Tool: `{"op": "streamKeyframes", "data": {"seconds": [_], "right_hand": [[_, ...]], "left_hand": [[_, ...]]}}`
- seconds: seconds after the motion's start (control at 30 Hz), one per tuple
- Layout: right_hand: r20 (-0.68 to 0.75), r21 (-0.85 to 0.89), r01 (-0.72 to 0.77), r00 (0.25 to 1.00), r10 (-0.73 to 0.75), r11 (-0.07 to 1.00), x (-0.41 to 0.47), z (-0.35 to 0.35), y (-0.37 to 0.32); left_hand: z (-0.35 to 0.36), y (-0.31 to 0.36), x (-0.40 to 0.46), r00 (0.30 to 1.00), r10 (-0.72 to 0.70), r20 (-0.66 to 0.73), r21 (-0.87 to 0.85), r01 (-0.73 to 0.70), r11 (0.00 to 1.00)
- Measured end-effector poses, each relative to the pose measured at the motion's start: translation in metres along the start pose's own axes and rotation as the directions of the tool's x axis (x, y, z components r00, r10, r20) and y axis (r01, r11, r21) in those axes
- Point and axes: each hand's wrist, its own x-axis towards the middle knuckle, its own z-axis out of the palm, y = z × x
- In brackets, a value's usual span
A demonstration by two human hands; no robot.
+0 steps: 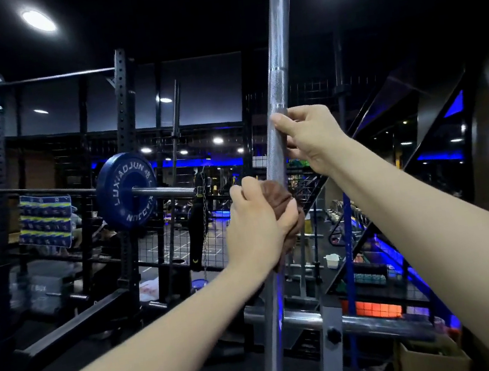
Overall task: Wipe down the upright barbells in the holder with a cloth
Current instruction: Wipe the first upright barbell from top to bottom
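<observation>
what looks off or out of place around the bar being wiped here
Nothing stands out. The upright barbell looks intact, the right hand grips it above, and the left hand holds the brown cloth round it below. No visible damage or spills.

My right hand grips the bar above; my left hand below clasps the cloth around it.

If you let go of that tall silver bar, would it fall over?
Probably it would tip: the barbell stands tall and thin, and the right hand steadies it. It looks like stiff, heavy steel. Its rough patterned surface likely isn't slippery.
</observation>
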Motion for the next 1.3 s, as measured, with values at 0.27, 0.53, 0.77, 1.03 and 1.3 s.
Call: {"op": "streamKeyframes", "data": {"seconds": [0.27,0.53,0.77,1.03,1.3], "right_hand": [[-0.061,-0.044,-0.034,0.998,0.031,0.998,0.002,0.009,-0.004],[-0.058,-0.062,0.014,0.998,-0.017,0.998,0.007,0.014,0.006],[-0.113,-0.095,-0.027,0.993,0.016,0.995,-0.010,0.011,0.019],[-0.020,-0.048,-0.045,0.999,0.044,0.998,-0.033,0.009,0.028],[-0.010,-0.085,-0.182,0.983,0.182,0.980,-0.072,0.015,0.059]], "left_hand": [[0.001,-0.026,-0.046,0.980,-0.098,0.172,0.109,0.079,0.991],[-0.002,0.004,0.014,0.997,-0.040,-0.065,0.099,0.047,0.994],[0.012,-0.045,-0.081,0.963,-0.119,0.243,0.238,0.060,0.969],[0.002,-0.017,-0.031,0.997,-0.051,0.064,0.058,0.048,0.997],[0.013,-0.056,-0.092,0.954,-0.123,0.273,0.049,0.114,0.992]]}}
